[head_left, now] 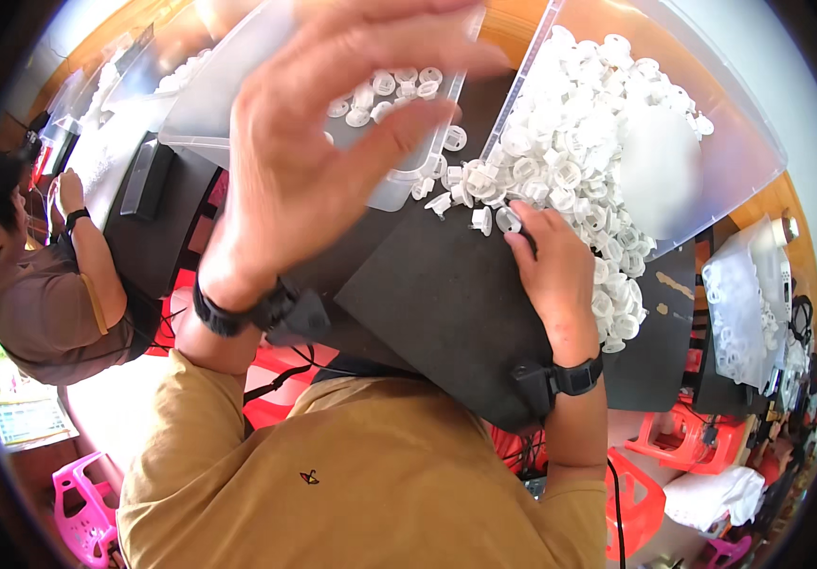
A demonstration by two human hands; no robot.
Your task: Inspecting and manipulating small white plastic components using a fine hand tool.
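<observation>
My left hand (304, 142) is raised high over the left clear plastic bin (190, 123), blurred by motion. Its thumb and fingers are apart, and nothing shows between them. Low at the pile's edge, my right hand (558, 266) pinches a small round white plastic part (508, 220) between thumb and fingertips. Beside that part lies another white plastic piece (481, 221). A heap of similar white parts (570, 133) spills from the tilted right clear bin (740, 114) onto the table. Several loose parts (382, 85) show in the left bin, partly hidden by my left hand.
A dark flat pad (427, 294) lies in front of me on the black table. At the left, another person (58, 284) works at a neighbouring table. A clear bag of white pieces (740, 303) stands far right. Red stools (693, 441) and a pink stool (86, 507) are below.
</observation>
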